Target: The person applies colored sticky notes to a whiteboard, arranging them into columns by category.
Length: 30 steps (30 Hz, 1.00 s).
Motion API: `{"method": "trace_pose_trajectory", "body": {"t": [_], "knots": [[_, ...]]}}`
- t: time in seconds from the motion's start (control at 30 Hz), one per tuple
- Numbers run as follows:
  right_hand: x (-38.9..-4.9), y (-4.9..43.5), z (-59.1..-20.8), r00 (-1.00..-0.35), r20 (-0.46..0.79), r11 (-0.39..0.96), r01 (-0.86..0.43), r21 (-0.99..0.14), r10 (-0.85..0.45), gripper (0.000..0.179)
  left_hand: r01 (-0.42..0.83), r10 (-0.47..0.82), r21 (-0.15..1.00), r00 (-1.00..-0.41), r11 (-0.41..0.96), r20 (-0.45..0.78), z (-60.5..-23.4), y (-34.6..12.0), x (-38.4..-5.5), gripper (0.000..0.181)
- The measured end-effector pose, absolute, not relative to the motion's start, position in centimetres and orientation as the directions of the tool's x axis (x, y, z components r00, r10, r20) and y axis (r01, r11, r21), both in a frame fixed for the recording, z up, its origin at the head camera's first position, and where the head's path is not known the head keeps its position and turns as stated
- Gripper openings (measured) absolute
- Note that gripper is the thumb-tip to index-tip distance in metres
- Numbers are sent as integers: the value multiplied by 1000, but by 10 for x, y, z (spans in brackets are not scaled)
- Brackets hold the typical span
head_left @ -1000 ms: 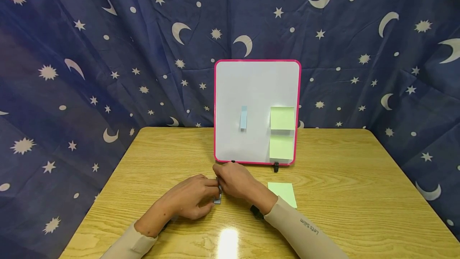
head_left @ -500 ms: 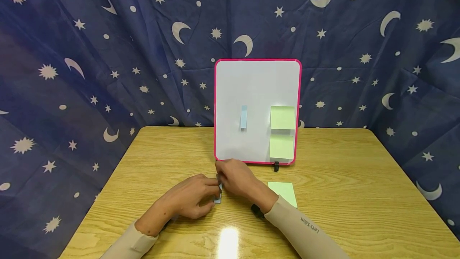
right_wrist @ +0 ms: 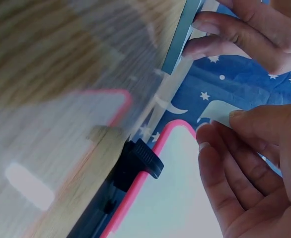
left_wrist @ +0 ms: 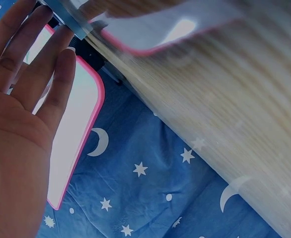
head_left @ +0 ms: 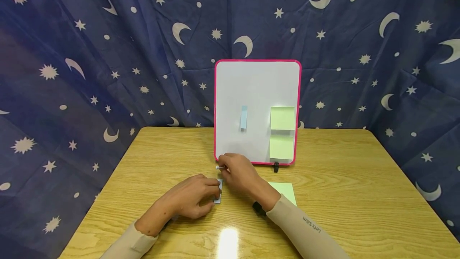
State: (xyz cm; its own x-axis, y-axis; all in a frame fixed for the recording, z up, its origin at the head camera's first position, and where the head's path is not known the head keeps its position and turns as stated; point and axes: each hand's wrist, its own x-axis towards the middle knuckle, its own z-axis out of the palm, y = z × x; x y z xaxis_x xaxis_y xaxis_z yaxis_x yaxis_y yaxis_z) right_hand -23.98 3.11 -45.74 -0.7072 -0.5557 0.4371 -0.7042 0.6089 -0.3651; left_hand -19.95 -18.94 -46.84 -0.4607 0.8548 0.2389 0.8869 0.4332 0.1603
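A narrow blue sticky-note pad [head_left: 217,201] lies on the table, partly covered by my left hand [head_left: 194,197]. In the left wrist view its fingers are stretched out, tips at the pad's edge; the right wrist view also shows fingertips against the pad [right_wrist: 179,47]. Just beyond the pad, my right hand [head_left: 240,173] pinches a single blue sticky note [right_wrist: 222,113] between thumb and fingers, the note bending at its free end. This hand is in front of the lower edge of a pink-framed whiteboard [head_left: 251,87], which carries one narrow blue note [head_left: 244,117] near its middle.
Two pale green sticky notes [head_left: 282,118] are stuck one above the other on the board's lower right. A green note pad [head_left: 284,192] lies on the table [head_left: 345,187] behind the right wrist. A black clip foot [head_left: 276,167] supports the board. A star-patterned curtain [head_left: 161,51] hangs behind.
My right hand has moved up and away from the pad, and a blue note now shows in its fingers. More of the pad is visible. The left hand stays in place.
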Motion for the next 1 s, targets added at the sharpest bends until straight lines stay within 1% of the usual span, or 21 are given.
{"method": "trace_pose_trajectory", "body": {"t": [0.1, 0.2, 0.57, 0.83, 1.0], "knots": [[-240, 32, -457, -713, 447, 610, -698, -375, -540, 16, 886, 854, 160, -463, 436, 236, -468, -190, -199, 11], [-241, 32, -458, -705, 471, 606, -704, -370, -531, 16, 883, 853, 166, -468, 439, 233, -467, -190, -198, 11], [-244, 37, -459, -656, 572, 601, -731, -323, -491, 25, 876, 849, 176, -479, 448, 222, -468, -190, -199, 12], [-247, 39, -460, -603, 640, 570, -766, -298, -476, 30, 874, 848, 169, -485, 457, 214, -467, -190, -199, 12], [-250, 41, -461, -563, 682, 581, -777, -244, -467, 30, 873, 847, 170, -486, 457, 216, -467, -190, -199, 11]]}}
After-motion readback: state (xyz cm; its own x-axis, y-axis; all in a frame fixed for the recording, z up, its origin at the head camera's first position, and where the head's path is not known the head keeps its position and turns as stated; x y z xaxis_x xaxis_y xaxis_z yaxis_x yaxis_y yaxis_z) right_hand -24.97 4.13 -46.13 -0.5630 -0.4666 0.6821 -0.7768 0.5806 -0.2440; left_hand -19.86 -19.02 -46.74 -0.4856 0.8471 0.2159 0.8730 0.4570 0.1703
